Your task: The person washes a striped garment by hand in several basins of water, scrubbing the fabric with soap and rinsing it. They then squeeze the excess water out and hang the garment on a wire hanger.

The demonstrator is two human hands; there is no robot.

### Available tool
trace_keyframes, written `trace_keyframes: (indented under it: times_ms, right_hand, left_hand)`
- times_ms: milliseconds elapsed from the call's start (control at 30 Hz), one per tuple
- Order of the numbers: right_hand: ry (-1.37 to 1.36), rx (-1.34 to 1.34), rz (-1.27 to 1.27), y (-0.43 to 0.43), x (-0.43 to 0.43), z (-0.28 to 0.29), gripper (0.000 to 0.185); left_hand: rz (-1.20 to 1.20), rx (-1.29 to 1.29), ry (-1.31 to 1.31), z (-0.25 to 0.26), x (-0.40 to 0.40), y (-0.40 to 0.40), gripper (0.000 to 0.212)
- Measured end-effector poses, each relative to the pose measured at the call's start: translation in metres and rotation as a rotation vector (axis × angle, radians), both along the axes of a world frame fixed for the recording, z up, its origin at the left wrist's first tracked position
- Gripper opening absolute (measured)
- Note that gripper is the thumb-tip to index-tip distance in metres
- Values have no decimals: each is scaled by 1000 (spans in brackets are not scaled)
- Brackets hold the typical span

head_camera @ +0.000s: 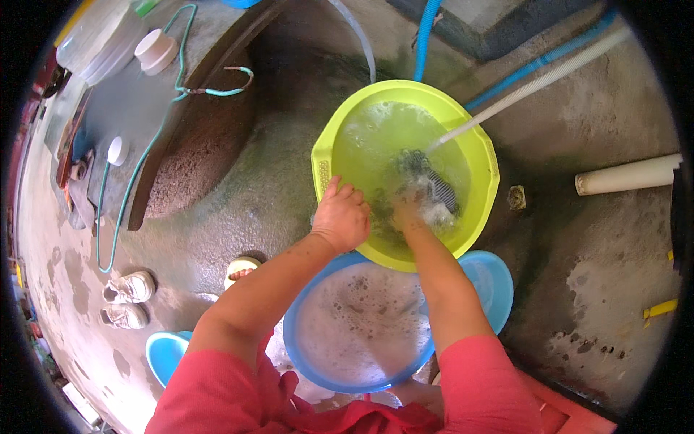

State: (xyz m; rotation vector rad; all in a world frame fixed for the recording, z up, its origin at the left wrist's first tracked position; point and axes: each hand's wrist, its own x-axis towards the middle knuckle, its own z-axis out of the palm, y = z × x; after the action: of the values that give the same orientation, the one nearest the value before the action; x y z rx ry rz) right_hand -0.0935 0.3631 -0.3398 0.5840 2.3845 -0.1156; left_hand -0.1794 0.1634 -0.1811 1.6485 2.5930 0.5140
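Note:
A yellow-green plastic basin (405, 91) of cloudy water stands in front of me. My left hand (344, 216) lies over its near left rim, fingers bent around the edge. Partly under water, my right hand (407, 206) is blurred by splashes beside a dark striped cloth (442, 191); whether it grips the cloth cannot be made out. The end of a pale ribbed hose (477, 120) reaches into the basin from the upper right, above the cloth. Nearer my body, a blue basin (293, 347) holds foamy water, its far edge overlapped by the yellow-green one.
Beside the foamy basin is a smaller blue basin (501, 287). Blue hoses (425, 40) run behind. A white pipe (629, 174) lies at right. On the left are a stone ledge with a hanging green hose (142, 157), white shoes (130, 287) and another blue basin (162, 355).

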Motion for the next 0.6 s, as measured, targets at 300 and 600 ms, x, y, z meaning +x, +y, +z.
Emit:
trace_keyframes:
  times_ms: [300,600]
  right_hand:
    - [378,-298,-137,-6,57,106,46]
    - [1088,-681,-541,-24,100,446,38]
  left_hand:
    - [-58,-183,40,22,6,7,24]
    - [156,-337,-354,64,90,20,86]
